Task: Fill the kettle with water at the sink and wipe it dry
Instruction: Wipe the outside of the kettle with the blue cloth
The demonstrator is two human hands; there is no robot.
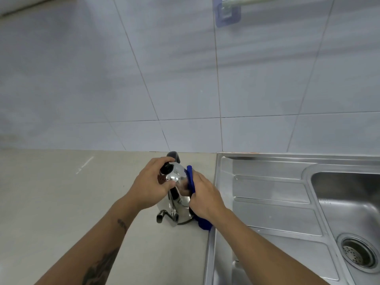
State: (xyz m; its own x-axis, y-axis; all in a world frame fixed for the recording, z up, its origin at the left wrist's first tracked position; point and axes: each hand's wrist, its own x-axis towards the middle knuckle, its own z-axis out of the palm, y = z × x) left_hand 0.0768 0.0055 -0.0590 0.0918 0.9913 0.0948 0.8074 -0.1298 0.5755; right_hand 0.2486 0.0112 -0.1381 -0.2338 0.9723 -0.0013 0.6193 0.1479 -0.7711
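Both hands curl: left hand (151, 187) grips the kettle (174, 199) lid; right hand (202, 199) presses blue cloth (190, 177) against its side.

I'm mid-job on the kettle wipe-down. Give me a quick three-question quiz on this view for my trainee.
1. True or false: the kettle stands in the sink basin.
2. Which hand presses the blue cloth on the kettle? A) left hand B) right hand
3. Fill in: the left hand grips the kettle near its ____ lid knob.

Key:
1. False; it stands on the countertop, left of the sink.
2. B.
3. Black.
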